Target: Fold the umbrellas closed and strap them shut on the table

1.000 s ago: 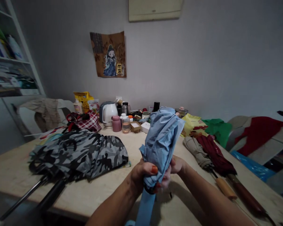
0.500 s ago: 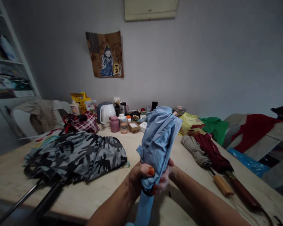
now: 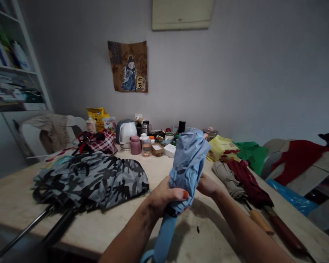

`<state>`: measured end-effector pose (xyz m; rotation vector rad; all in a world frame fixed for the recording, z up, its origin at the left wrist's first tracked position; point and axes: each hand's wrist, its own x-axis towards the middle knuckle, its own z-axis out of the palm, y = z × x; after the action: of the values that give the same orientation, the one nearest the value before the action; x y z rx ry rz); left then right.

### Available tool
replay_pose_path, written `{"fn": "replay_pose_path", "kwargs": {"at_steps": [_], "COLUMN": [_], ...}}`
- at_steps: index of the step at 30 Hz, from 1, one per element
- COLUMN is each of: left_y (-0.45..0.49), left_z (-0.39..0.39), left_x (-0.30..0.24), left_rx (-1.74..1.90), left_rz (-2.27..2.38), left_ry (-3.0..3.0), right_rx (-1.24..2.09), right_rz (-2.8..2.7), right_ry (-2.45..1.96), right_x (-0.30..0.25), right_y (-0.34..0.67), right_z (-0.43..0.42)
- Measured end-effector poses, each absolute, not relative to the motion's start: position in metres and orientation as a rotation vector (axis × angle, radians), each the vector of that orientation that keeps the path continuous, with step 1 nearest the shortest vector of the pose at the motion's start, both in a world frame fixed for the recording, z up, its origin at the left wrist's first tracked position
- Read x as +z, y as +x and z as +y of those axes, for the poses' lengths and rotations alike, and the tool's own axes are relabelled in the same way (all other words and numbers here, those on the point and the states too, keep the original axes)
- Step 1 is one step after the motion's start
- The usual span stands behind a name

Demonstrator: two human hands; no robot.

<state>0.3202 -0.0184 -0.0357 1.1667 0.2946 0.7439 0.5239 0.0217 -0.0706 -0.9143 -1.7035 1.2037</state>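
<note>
A folded light-blue umbrella (image 3: 188, 164) stands tilted above the table in front of me, its canopy gathered in loose creases. My left hand (image 3: 166, 195) is wrapped around the lower canopy, thumb lying across the front just above the dark collar. Below it hangs the blue handle (image 3: 166, 233) with a strap loop at its end. My right hand (image 3: 208, 185) is against the canopy's right side, higher than the left; its fingers are hidden behind the fabric.
A camouflage umbrella (image 3: 93, 180) lies at left, its shafts over the table edge. Beige (image 3: 230, 179) and maroon umbrellas (image 3: 249, 182) lie at right. Along the wall stand a kettle (image 3: 127, 134), a pink jar (image 3: 135, 145), a glass (image 3: 146, 147) and small boxes (image 3: 169, 150).
My right hand has moved from the umbrella's base up along its right side. The left thumb now lies flatter across the canopy. The view has shifted slightly left.
</note>
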Motion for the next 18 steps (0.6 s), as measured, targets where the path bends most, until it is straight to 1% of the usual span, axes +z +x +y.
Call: {"fn": "replay_pose_path", "kwargs": {"at_steps": [2,5,7,10,14,18], "left_y": [0.316,0.314,0.316,0.318,0.317,0.318], "left_z": [-0.015,-0.006,-0.001,0.004,0.011,0.013], "left_x": [-0.031,-0.027,-0.027,-0.028,-0.028,-0.029], "left_rx": [0.856,0.911,0.944,1.105,1.188,1.268], "left_rz": [0.449,0.601,0.723,0.906,0.979,1.176], "left_ry": [1.254,1.326,1.353,1.37,1.406,1.544], "right_rx": [1.223,1.255,1.172,1.027,1.03,0.979], "right_rz": [-1.739,-1.7,-1.649,-1.606,-1.515,-1.615], "right_ry": [-0.902,-0.858,-0.896,-1.014,-0.982,-1.013], "right_x": [-0.068,-0.062,-0.058,-0.056,-0.049,-0.034], "right_y": [0.527,0.531,0.532,0.532,0.528,0.51], "right_z": [0.023,0.022,0.021,0.02,0.015,-0.008]}}
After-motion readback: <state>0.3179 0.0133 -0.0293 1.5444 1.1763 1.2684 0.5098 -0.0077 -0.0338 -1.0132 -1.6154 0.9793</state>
